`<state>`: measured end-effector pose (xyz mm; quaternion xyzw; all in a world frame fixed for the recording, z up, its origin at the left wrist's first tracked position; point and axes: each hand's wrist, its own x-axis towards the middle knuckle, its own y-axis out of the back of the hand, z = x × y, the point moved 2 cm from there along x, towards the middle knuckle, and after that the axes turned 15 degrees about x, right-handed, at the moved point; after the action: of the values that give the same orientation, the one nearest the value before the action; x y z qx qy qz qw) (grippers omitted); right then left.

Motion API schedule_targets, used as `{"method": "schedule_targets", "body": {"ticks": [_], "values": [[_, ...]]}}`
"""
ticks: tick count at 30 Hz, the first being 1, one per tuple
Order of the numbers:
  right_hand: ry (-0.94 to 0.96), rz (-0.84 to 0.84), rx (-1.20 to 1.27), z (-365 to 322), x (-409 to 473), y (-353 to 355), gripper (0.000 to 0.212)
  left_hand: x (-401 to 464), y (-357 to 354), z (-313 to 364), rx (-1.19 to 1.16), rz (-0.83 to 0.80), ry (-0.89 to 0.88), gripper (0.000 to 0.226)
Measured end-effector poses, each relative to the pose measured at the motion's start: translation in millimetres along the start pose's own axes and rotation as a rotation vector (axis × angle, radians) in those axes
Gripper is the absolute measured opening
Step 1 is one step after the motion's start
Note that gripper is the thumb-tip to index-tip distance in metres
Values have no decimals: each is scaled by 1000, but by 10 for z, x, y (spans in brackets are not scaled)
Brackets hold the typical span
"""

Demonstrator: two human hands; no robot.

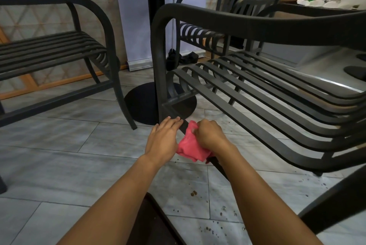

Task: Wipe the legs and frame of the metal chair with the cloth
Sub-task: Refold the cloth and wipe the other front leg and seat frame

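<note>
Two dark metal chairs stand on the tiled floor (59,151): a spare chair (59,50) at the floor's left side, a round table base (142,104) behind, then the metal chair (257,90) being cleaned, at the right. The left hand (163,138) lies flat, fingers straight, holding nothing, resting on the chair's low side rail (184,124) near the front leg (159,66). Just right, the right hand (211,136) has its grip closed round the bunched pink cloth (190,147), pressed onto that rail. The cloth looks soft, light and easily wrapped around a bar; the chair looks stiff and heavy, best steadied by its leg.
</note>
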<state>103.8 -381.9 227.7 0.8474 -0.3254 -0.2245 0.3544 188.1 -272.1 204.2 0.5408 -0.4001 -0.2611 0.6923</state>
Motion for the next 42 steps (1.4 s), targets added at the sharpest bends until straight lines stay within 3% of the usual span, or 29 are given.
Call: {"method": "schedule_targets", "body": {"ticks": [23, 31, 34, 42], "values": [[91, 115, 27, 168, -378, 136, 22, -15, -30, 7, 1, 6, 9, 71], [234, 289, 65, 133, -689, 208, 25, -106, -55, 18, -56, 28, -21, 70], [317, 267, 79, 16, -774, 223, 30, -174, -91, 16, -59, 76, -41, 69], [350, 108, -296, -185, -642, -42, 35, -170, -77, 34, -80, 105, -39, 70]]}}
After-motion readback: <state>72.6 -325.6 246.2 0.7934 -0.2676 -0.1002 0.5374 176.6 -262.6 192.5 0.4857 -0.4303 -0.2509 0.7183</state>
